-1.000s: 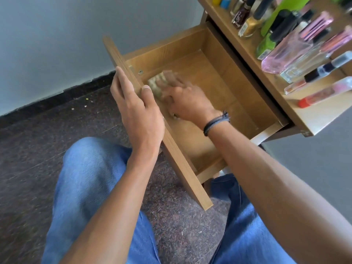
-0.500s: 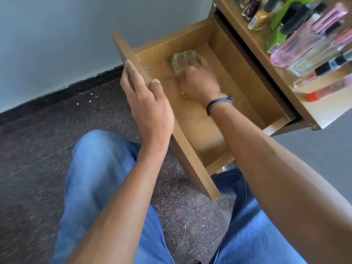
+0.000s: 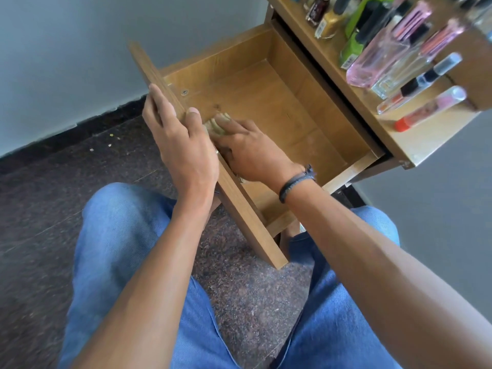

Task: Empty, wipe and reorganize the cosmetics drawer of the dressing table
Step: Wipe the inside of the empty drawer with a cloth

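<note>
Right hand is pressing a wadded cloth, fingers flat, onto the drawer floor at its front edge; left hand is gripping the front panel. Cosmetics are waiting on the dressing table: emptying seems done, wiping underway, restocking left.

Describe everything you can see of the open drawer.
The drawer is brown wood-grain board, pulled out from under the dressing table top. Its floor and walls show bare; one screw sits inside the front panel. The left hand grips that panel's top edge, thumb inside. Within, the right hand presses a greenish cloth against the floor near the front.
</note>
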### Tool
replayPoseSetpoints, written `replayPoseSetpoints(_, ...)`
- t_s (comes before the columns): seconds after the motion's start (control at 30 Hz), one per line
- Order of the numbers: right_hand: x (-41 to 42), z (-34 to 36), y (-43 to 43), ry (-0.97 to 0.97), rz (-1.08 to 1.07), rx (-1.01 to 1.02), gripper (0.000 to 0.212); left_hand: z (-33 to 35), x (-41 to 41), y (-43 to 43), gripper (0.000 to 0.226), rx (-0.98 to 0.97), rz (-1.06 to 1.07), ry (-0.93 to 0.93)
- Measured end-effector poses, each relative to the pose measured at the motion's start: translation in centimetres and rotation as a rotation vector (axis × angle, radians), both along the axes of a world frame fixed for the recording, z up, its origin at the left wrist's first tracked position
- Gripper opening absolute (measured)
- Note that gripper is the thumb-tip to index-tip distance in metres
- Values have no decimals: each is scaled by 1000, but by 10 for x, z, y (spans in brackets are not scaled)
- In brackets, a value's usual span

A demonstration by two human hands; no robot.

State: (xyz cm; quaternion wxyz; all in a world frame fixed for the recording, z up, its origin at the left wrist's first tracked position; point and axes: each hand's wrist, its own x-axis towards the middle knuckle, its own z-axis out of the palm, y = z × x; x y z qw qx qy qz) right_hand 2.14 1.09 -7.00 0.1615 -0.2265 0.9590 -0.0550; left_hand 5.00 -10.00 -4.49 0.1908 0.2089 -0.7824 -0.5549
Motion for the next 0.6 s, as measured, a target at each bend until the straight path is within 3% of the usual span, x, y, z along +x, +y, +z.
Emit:
replayPoseSetpoints(0.13,40,15,17,9,71,97,71,-1,1,1,61,8,2,6)
replayPoseSetpoints(0.4,51,17,24,-72,-57,-21,78,-3,-2,1,62,4,-10,12)
replayPoseSetpoints(0.6,-23,5,4,-2,-75,-17,57,0,-2,1,63,-17,1,-15)
